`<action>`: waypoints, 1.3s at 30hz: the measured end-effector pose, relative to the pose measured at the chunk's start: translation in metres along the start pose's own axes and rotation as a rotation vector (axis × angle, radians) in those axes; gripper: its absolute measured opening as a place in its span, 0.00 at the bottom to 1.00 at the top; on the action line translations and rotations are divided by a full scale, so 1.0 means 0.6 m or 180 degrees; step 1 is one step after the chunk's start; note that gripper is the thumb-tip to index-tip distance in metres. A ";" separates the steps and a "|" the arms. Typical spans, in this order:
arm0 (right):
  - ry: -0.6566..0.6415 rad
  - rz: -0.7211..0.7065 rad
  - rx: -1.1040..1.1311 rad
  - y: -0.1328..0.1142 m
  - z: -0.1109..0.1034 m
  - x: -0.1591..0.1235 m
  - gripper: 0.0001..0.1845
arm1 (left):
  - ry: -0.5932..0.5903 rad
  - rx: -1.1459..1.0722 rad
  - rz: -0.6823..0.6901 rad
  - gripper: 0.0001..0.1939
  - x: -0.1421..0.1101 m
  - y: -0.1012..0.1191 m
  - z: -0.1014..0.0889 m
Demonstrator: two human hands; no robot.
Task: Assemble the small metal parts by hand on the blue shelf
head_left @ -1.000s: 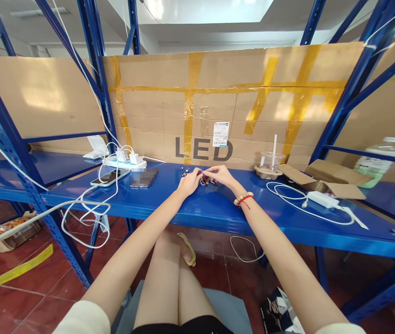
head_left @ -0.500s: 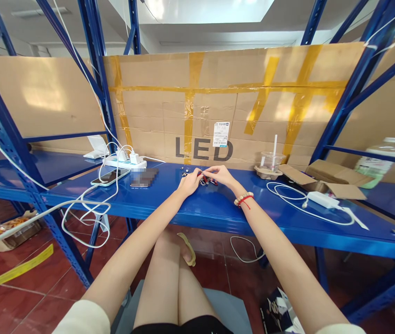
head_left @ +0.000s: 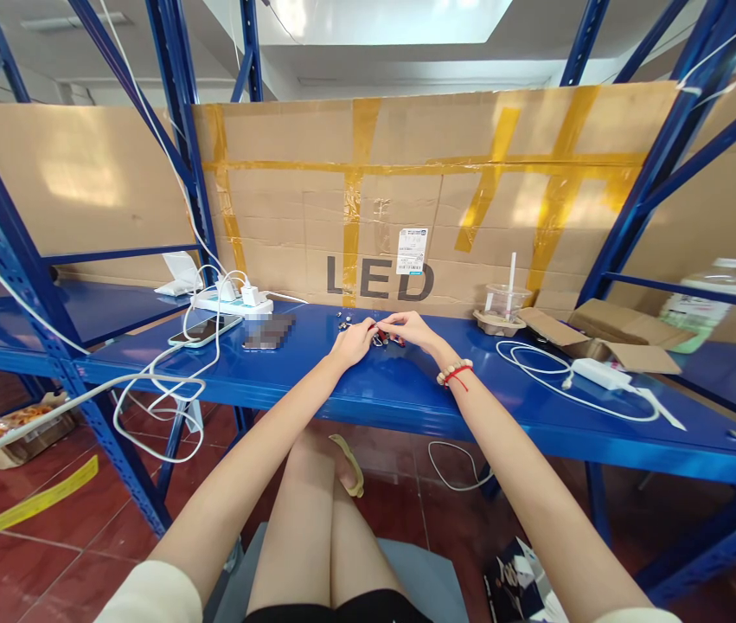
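Over the far middle of the blue shelf [head_left: 406,394], my left hand [head_left: 353,343] and my right hand [head_left: 408,329] meet fingertip to fingertip. Both are closed in a pinch around a small item that the fingers mostly cover; its kind does not show. Just under the fingertips lies a small cluster of red and dark pieces [head_left: 396,340], too small to name. Several tiny dark and shiny parts [head_left: 344,322] are scattered on the shelf beyond my left hand. A beaded bracelet with a red cord [head_left: 455,372] circles my right wrist.
To the left are a white power strip [head_left: 231,305], a phone [head_left: 207,332], a blurred dark flat object [head_left: 268,332] and looping white cables. At right stand a plastic cup with a straw [head_left: 505,303], an open cardboard box [head_left: 627,327] and a white adapter [head_left: 601,374]. Cardboard [head_left: 303,216] walls the back.
Both hands have shifted very slightly downward, staying together at the fingertips. Nothing else has visibly moved.
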State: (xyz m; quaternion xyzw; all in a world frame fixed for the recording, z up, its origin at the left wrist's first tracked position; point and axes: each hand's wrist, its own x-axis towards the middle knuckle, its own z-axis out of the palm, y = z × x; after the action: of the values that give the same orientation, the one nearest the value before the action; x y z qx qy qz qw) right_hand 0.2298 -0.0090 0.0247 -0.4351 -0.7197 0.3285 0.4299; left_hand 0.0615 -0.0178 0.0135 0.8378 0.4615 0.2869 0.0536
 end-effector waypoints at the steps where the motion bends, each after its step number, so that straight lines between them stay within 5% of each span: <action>1: 0.0010 0.0025 -0.0007 0.000 0.000 0.000 0.21 | -0.0001 0.0006 0.0010 0.16 0.000 0.000 0.000; 9: 0.0155 0.0071 -0.0076 0.002 0.003 0.002 0.22 | 0.0018 -0.0007 -0.0068 0.16 0.003 -0.002 0.003; 16: 0.0924 0.0039 -0.0352 0.009 -0.004 0.008 0.20 | -0.0008 -0.0144 -0.0204 0.13 -0.001 0.003 -0.006; 24: 0.0434 0.0036 -0.1477 -0.012 -0.010 -0.016 0.16 | -0.0056 0.0208 0.0768 0.14 0.003 -0.007 0.006; 34: -0.0108 0.0520 -0.2276 -0.031 -0.023 -0.028 0.10 | -0.0323 0.0836 0.1107 0.15 0.001 -0.005 0.004; 39: -0.0026 0.0557 -0.2454 -0.032 -0.023 -0.026 0.12 | -0.0182 0.0809 0.1062 0.13 0.004 0.006 0.000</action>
State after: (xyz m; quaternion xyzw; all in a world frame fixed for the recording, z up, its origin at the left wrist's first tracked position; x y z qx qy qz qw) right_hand 0.2399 -0.0296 0.0416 -0.6230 -0.7522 0.0713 0.2026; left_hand 0.0653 -0.0180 0.0160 0.9104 0.3472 0.2074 -0.0877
